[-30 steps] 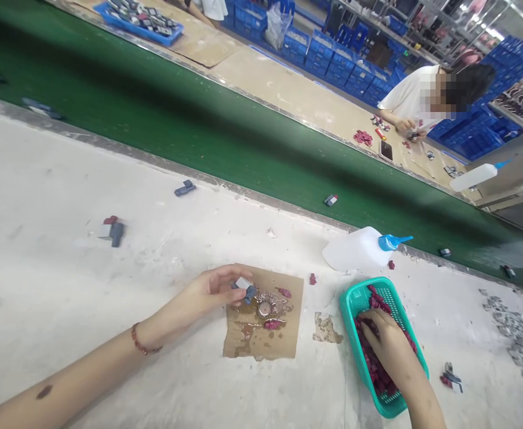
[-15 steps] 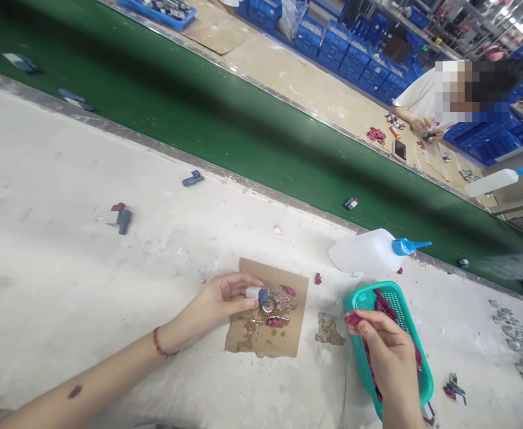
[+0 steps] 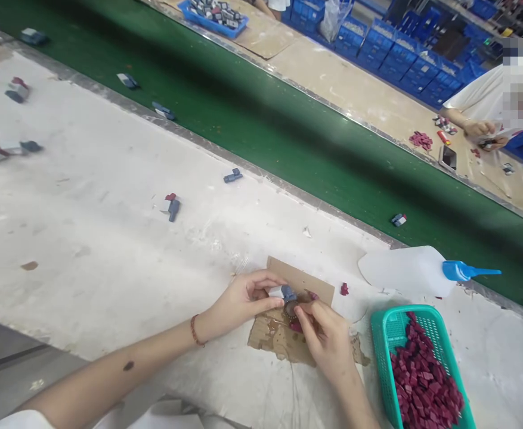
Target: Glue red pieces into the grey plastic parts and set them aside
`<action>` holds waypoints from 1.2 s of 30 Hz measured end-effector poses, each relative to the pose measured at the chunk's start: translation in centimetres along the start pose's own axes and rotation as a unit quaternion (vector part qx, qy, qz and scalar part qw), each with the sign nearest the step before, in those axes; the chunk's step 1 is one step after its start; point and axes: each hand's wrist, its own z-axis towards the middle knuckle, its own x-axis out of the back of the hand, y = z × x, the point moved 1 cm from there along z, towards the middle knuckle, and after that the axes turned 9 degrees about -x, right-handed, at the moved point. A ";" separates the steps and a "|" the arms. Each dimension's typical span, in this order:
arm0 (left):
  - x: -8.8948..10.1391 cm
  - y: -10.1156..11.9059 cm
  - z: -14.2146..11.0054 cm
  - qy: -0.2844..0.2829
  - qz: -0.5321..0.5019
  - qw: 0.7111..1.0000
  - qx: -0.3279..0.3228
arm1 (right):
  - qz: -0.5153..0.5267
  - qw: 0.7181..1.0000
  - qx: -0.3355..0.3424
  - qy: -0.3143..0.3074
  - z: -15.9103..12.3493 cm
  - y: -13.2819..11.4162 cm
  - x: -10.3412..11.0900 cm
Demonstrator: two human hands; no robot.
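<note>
My left hand pinches a small grey-and-blue plastic part between thumb and fingers, just above a piece of brown cardboard. Close beside it, my right hand has its thumb and fingertips pressed together over the cardboard. The small maroon piece seen in that pinch earlier is now hidden by the fingers. Under the fingertips lies a round metal cap with a fluted edge. Wet, shiny patches mark the cardboard, and a loose maroon piece lies there, partly covered by my right hand.
A green basket of maroon pieces stands at right. Behind it lies a white bottle with a blue nozzle. Beyond the table edge runs a green conveyor belt carrying several parts. A co-worker sits across it.
My right hand has moved left from the basket to the cardboard, beside my left hand. My left hand still holds the grey-and-blue part. The view has shifted left.
</note>
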 end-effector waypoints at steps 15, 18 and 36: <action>0.3 1.1 0.4 0.059 -0.107 0.992 0.029 | 0.066 0.996 -0.053 -0.006 -0.4 0.1 -0.2; 0.3 0.8 0.3 0.046 -0.152 0.985 0.062 | 0.162 0.977 -0.141 0.003 -0.5 0.3 -0.1; -0.1 0.8 -0.1 -0.022 -0.109 0.990 0.086 | 0.423 0.871 -0.226 0.107 -0.5 0.6 -0.8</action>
